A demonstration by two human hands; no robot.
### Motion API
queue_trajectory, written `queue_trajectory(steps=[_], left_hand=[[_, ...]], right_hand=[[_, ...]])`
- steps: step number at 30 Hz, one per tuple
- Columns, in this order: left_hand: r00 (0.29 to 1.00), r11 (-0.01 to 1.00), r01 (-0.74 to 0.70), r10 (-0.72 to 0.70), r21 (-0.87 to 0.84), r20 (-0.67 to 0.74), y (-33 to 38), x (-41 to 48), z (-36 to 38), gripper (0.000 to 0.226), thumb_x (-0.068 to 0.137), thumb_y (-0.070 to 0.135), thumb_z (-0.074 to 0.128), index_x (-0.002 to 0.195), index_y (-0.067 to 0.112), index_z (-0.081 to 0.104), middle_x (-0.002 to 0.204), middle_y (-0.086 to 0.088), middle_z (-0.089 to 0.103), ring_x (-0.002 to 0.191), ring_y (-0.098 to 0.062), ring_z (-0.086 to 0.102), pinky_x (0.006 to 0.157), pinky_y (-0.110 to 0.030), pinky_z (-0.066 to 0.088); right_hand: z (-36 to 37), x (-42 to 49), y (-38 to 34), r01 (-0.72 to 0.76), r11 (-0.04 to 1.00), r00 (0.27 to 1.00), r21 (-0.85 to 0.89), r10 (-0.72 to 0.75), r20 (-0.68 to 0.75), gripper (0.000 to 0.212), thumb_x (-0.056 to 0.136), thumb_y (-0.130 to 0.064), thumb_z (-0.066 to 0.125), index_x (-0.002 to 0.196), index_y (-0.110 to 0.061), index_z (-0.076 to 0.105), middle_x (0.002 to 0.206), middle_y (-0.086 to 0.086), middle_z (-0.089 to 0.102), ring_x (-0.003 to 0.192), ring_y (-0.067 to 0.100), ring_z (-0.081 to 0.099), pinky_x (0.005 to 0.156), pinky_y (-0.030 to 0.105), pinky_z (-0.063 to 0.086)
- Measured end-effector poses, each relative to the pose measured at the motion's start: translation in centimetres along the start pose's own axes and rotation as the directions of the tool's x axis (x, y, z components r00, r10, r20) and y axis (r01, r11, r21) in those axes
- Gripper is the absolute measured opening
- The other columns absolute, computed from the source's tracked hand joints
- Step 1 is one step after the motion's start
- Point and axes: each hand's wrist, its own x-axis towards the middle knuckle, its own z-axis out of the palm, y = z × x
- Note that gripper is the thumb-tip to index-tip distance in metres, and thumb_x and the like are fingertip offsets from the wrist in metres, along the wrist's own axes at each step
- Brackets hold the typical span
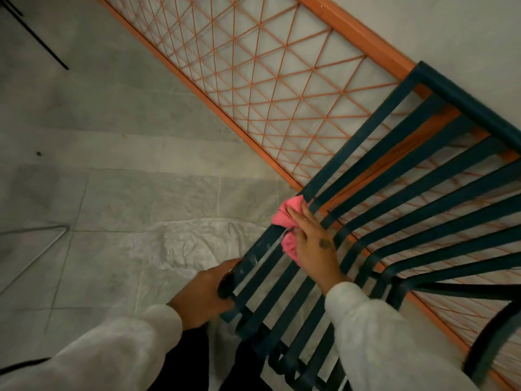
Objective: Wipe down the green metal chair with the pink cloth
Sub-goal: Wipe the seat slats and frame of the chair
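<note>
The dark green metal chair [408, 193] with flat slats fills the right half of the head view, tipped toward me. My left hand [205, 294] grips the near corner of its frame. My right hand [315, 246] presses the bunched pink cloth [287, 218] against the outer slat where seat and back bend. Part of the cloth is hidden under my palm and behind the slat.
An orange wooden frame with string lattice [253, 80] leans along the wall behind the chair. A white crumpled sheet [183, 244] lies on the grey tiled floor under the chair. A thin metal leg [42, 249] shows at left, black rods [33, 35] at top left.
</note>
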Motion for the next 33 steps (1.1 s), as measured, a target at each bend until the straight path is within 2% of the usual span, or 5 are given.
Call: queue_trajectory(steps=[8, 19, 24, 29, 33], left_hand=[[0.944, 0.998, -0.005, 0.024, 0.058, -0.329, -2.7, -0.9, 2.5, 0.042, 0.074, 0.012, 0.078, 0.105, 0.037, 0.065, 0.086, 0.021, 0.071, 0.083, 0.007, 0.065, 0.073, -0.006, 0.045], [0.952, 1.0, -0.001, -0.003, -0.013, -0.306, -3.9, -1.1, 2.6, 0.04, 0.079, 0.022, 0.076, 0.115, 0.034, 0.064, 0.099, 0.02, 0.068, 0.093, 0.008, 0.062, 0.082, -0.007, 0.047], [0.939, 0.999, -0.053, 0.054, 0.014, -0.34, -5.0, -0.8, 2.8, 0.036, 0.076, 0.022, 0.079, 0.11, 0.025, 0.067, 0.093, 0.014, 0.072, 0.085, -0.001, 0.066, 0.079, -0.015, 0.051], [0.951, 0.995, -0.028, 0.054, 0.091, -0.305, -6.5, -1.0, 2.8, 0.023, 0.076, 0.018, 0.078, 0.096, 0.021, 0.067, 0.082, 0.011, 0.07, 0.076, -0.006, 0.065, 0.071, -0.024, 0.054], [0.968, 0.998, 0.019, -0.001, 0.067, -0.25, -6.4, -1.2, 2.4, 0.036, 0.079, 0.016, 0.074, 0.111, 0.03, 0.062, 0.092, 0.02, 0.066, 0.087, 0.006, 0.062, 0.078, -0.011, 0.049]], right_hand=[[6.4, -9.2, 0.0, 0.331, 0.944, 0.924, 0.002, -0.325, 0.204, 0.055, 0.1, -0.01, 0.047, 0.146, -0.039, 0.038, 0.16, -0.017, 0.019, 0.135, 0.007, 0.037, 0.115, 0.024, 0.027], [2.5, -1.8, 0.2, 0.147, 0.989, 0.988, 0.02, -0.148, 0.048, 0.042, 0.099, -0.009, 0.048, 0.135, -0.031, 0.056, 0.156, -0.013, 0.031, 0.137, 0.004, 0.03, 0.111, 0.032, 0.037], [7.9, -9.0, -0.5, 0.318, 0.945, 0.948, -0.072, -0.318, 0.024, 0.045, 0.098, -0.023, 0.043, 0.142, -0.033, 0.046, 0.159, -0.01, 0.025, 0.13, 0.002, 0.038, 0.109, 0.024, 0.037], [8.0, -9.5, 0.4, 0.556, 0.824, 0.809, -0.108, -0.507, 0.297, 0.063, 0.086, 0.001, 0.062, 0.141, -0.027, 0.05, 0.158, -0.006, 0.029, 0.114, 0.021, 0.056, 0.094, 0.039, 0.053], [4.0, -5.7, 0.3, 0.451, 0.892, 0.843, -0.022, -0.418, 0.338, 0.057, 0.098, -0.004, 0.048, 0.138, -0.045, 0.047, 0.152, -0.033, 0.016, 0.129, -0.016, 0.029, 0.1, 0.009, 0.038]])
